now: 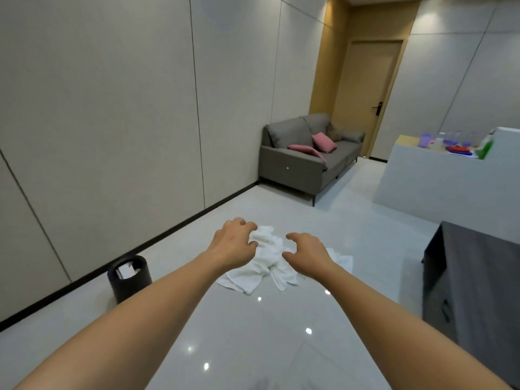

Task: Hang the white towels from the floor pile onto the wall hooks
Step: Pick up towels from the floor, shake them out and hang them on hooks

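A crumpled pile of white towels (pixel 267 260) lies on the glossy grey floor in the middle of the view. Both my arms reach out over it. My left hand (pixel 235 242) hovers over the pile's left side with fingers loosely curled and spread, holding nothing. My right hand (pixel 305 253) hovers over the pile's right side, fingers likewise curled and apart, and it covers part of the towels. No wall hooks are in view.
A black round bin (pixel 130 278) stands by the left wall. A grey sofa (pixel 306 159) with pink cushions sits at the back. A white counter (pixel 439 178) with bottles is at the right, and a dark cabinet (pixel 472 280) is near right.
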`<state>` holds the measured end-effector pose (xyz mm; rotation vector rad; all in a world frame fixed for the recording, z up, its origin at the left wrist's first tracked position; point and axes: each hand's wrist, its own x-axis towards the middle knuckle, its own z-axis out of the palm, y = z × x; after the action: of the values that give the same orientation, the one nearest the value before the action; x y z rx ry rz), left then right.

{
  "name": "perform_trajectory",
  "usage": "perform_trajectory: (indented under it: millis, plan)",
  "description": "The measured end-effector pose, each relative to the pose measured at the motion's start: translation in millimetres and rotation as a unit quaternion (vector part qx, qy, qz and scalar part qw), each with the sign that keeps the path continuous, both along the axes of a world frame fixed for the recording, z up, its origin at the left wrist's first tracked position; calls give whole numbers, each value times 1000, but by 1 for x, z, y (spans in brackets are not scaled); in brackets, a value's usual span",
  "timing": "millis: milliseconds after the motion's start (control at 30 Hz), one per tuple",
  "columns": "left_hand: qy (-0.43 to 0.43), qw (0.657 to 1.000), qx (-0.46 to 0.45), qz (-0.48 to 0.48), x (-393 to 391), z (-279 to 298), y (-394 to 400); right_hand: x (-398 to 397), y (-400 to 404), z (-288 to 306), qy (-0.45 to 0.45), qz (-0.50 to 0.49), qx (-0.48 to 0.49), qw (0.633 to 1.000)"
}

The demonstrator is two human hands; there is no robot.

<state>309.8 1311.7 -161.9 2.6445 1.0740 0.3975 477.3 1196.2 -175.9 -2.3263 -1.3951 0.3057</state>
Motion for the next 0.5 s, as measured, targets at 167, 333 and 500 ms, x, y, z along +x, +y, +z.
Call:
perform_trajectory:
  millis: [167, 333, 500]
  plan:
    - [34, 997, -71, -9, 40, -37, 93, 33, 83, -36, 42, -29, -40, 998]
    - [70, 991, -117, -6, 74, -80, 175, 64, 154, -84, 81, -40, -78, 993]
    - [102, 981, -164, 11, 109, -132, 251, 107, 223, -140, 115, -41, -141, 982]
